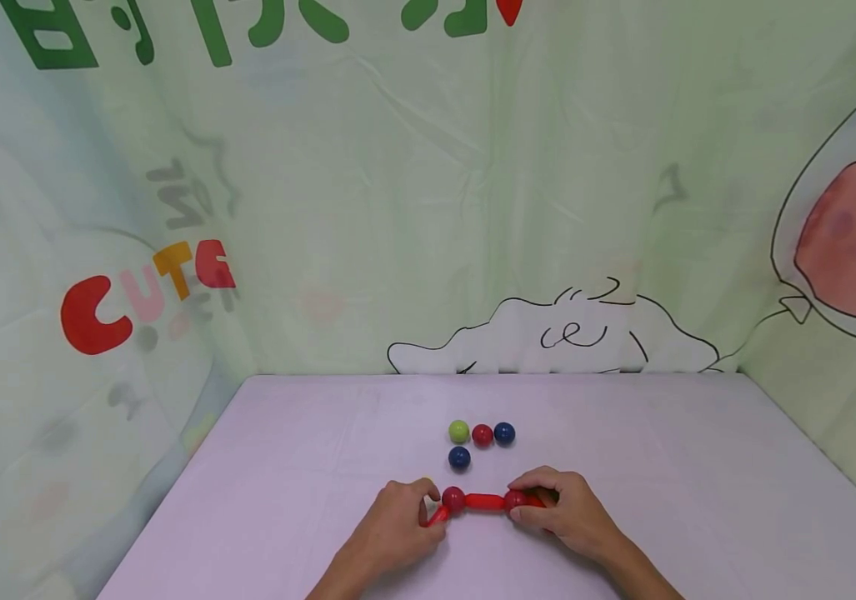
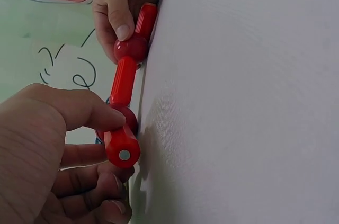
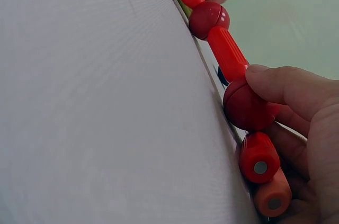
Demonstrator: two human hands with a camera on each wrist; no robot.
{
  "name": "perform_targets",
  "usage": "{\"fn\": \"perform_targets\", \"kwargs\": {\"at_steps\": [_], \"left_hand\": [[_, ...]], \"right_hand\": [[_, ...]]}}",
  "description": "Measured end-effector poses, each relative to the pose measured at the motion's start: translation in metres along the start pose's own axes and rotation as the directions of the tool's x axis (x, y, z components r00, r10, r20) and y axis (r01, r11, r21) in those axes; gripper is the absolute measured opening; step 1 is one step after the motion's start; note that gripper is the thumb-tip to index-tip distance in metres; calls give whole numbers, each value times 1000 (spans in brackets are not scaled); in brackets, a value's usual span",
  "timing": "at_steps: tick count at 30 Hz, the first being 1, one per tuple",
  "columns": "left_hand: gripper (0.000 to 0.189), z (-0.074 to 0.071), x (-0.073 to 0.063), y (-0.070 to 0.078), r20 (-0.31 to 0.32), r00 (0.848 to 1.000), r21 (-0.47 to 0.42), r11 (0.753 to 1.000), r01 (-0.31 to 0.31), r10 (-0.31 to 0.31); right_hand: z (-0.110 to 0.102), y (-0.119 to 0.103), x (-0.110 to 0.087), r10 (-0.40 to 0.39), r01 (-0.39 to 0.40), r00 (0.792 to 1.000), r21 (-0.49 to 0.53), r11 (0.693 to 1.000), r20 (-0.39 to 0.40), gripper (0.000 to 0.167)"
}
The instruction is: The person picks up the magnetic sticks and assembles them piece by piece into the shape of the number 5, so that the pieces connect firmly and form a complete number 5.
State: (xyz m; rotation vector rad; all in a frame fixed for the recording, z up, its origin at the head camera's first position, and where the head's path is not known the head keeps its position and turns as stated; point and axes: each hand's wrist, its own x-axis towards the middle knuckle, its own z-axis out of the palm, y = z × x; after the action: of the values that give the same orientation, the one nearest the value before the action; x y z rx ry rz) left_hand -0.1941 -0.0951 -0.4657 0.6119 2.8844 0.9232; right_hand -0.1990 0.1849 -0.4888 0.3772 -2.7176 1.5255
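Two red balls, the left ball and the right ball, are joined by a red magnetic rod low over the table. My left hand pinches another red rod that slants off the left ball; its silver end faces the left wrist camera. My right hand grips the right ball between thumb and fingers. Beside that ball, in the right wrist view, are a red rod end and an orange rod end, partly hidden by the fingers.
Behind the hands lie a green ball, a red ball, a blue ball and a nearer blue ball. Something yellow peeks out behind the left hand. A pale table meets a printed curtain.
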Motion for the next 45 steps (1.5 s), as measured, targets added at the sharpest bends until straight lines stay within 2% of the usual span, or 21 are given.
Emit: {"fn": "perform_targets", "kwargs": {"at_steps": [5,11,18,29,32,40,45], "left_hand": [[35,3,0,2,-2,999,-77,996,50,-50],[41,7,1,5,26,995,-167,981,101,-98],[46,11,4,9,46,986,-222,961,168,-162],[50,14,5,12,106,979,-385,900,204,-177],[48,13,5,13,119,974,-402,887,227,-195],[42,13,8,13,139,968,-419,873,248,-208],[39,13,10,12,130,971,-405,883,236,-200]], "right_hand": [[0,0,0,3,-3,1000,1,1000,-1,26],[0,1,0,7,-7,1000,-2,1000,0,26],[0,2,0,5,-5,1000,-15,1000,-4,26],[-1,-1,-1,2,-2,1000,-42,999,-10,30],[-1,-2,-1,0,-1,1000,-46,999,-12,30],[-1,-3,-1,-3,2,1000,-58,998,-24,32],[1,-1,-1,7,-8,1000,-65,998,-26,32]]}}
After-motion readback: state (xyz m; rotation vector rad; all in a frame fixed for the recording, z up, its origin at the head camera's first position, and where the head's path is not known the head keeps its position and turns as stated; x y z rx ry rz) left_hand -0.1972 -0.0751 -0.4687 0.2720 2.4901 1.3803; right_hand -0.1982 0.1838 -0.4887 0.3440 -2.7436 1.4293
